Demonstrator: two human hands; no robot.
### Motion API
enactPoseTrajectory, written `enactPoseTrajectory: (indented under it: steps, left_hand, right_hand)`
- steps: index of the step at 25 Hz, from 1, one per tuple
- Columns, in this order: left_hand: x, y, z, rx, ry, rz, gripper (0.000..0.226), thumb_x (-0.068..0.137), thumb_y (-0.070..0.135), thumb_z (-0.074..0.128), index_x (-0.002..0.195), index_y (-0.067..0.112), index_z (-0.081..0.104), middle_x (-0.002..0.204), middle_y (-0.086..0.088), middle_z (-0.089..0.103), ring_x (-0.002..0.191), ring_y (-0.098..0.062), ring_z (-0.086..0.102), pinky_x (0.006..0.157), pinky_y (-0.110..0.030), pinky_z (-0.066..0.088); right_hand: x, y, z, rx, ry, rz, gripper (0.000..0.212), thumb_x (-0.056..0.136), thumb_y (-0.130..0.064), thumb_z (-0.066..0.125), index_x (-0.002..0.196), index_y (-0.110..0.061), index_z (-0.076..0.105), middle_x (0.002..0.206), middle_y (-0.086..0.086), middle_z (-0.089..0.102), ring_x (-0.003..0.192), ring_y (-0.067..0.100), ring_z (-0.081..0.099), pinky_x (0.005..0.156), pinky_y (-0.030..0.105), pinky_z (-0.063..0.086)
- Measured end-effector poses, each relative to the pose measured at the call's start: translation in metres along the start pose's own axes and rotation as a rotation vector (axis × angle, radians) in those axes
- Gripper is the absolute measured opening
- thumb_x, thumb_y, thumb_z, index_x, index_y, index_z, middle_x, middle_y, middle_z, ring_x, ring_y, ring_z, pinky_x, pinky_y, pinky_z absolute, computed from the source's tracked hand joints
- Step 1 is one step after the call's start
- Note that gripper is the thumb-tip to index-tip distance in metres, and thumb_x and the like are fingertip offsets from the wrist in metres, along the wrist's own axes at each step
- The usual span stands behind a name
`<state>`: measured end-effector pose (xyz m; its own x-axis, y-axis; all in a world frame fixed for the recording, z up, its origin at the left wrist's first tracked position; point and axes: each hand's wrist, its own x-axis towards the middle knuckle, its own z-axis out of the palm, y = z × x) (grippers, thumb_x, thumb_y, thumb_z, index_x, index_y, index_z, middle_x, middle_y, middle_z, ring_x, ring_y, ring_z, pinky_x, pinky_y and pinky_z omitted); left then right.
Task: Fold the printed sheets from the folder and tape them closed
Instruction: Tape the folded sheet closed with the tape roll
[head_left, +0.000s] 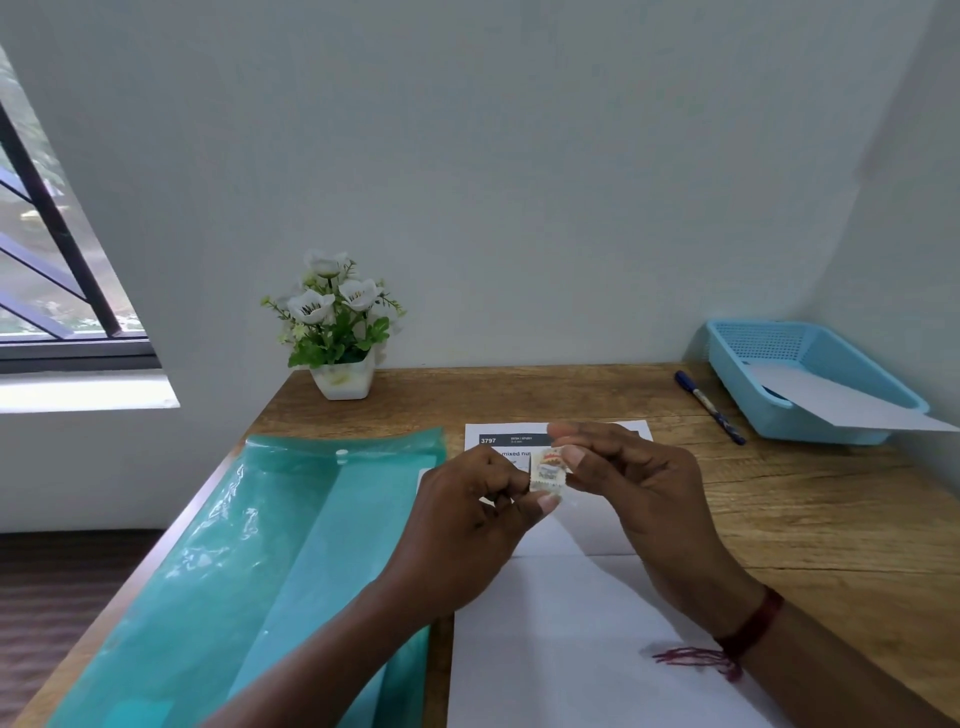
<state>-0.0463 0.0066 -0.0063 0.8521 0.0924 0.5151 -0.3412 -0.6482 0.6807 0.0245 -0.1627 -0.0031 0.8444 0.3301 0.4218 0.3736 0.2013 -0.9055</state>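
Observation:
A white printed sheet (561, 639) lies on the wooden table (810, 525), partly folded, its near half turned up blank and a dark printed header showing at the far end. Left of it lies a translucent green folder (249, 561) with a snap button. Above the sheet, both hands meet around a small tape roll (546, 470) with a printed label. My right hand (628, 488) pinches the roll between thumb and forefinger. My left hand (478, 514) grips its lower edge with thumb and fingertips. Whether a strip of tape is pulled out, I cannot tell.
A blue plastic basket (769, 415) holding a white sheet stands at the back right corner. A blue pen (709, 406) lies beside it. A white pot of artificial flowers (340, 332) stands at the back against the wall. A window is on the left.

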Motion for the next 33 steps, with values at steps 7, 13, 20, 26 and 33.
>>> enactPoseTrajectory:
  steps: [7, 13, 20, 26, 33]
  left_hand:
    - [0.0005, 0.0006, 0.0015, -0.152, -0.023, -0.110, 0.025, 0.080, 0.044, 0.069, 0.072, 0.020, 0.071, 0.077, 0.005, 0.063, 0.076, -0.015, 0.060, 0.060, -0.029, 0.050]
    - [0.0014, 0.0031, 0.0016, -0.162, -0.025, -0.134, 0.037, 0.073, 0.056, 0.063, 0.072, 0.020, 0.072, 0.076, 0.005, 0.065, 0.079, -0.015, 0.061, 0.066, -0.029, 0.050]
    - [0.0004, 0.0055, 0.0005, -0.177, -0.027, -0.165, 0.035, 0.073, 0.053, 0.064, 0.071, 0.019, 0.073, 0.076, 0.006, 0.066, 0.079, -0.014, 0.061, 0.067, -0.030, 0.051]
    - [0.0007, 0.0019, 0.0005, -0.181, -0.002, -0.157, 0.019, 0.082, 0.032, 0.074, 0.073, 0.016, 0.073, 0.078, 0.002, 0.066, 0.077, -0.016, 0.062, 0.068, -0.038, 0.053]
    - [-0.0007, -0.0038, -0.0005, 0.066, 0.047, 0.001, 0.024, 0.084, 0.041, 0.071, 0.070, 0.024, 0.065, 0.078, 0.011, 0.059, 0.073, -0.015, 0.059, 0.060, -0.040, 0.053]
  right_hand:
    - [0.0003, -0.0031, 0.0005, 0.088, -0.036, 0.043, 0.023, 0.078, -0.015, 0.067, 0.097, -0.004, 0.075, 0.107, 0.000, 0.074, 0.105, 0.018, 0.068, 0.085, 0.034, 0.058]
    - [0.0000, -0.0020, -0.0014, 0.081, -0.041, 0.011, 0.021, 0.077, -0.014, 0.068, 0.096, -0.007, 0.076, 0.109, 0.000, 0.074, 0.108, 0.016, 0.066, 0.086, 0.032, 0.057]
    - [0.0008, 0.0011, -0.0025, 0.154, -0.059, 0.023, 0.028, 0.079, -0.023, 0.071, 0.098, -0.002, 0.075, 0.117, 0.004, 0.071, 0.113, 0.022, 0.064, 0.089, 0.037, 0.056]
    - [0.0044, -0.0008, -0.0050, 0.255, -0.044, 0.050, 0.045, 0.068, -0.046, 0.081, 0.098, -0.013, 0.077, 0.121, 0.009, 0.069, 0.112, 0.027, 0.065, 0.090, 0.042, 0.056]
    - [0.0057, 0.0004, -0.0061, 0.313, -0.018, 0.126, 0.048, 0.058, -0.047, 0.087, 0.089, -0.011, 0.078, 0.104, 0.017, 0.073, 0.099, 0.029, 0.070, 0.080, 0.036, 0.059]
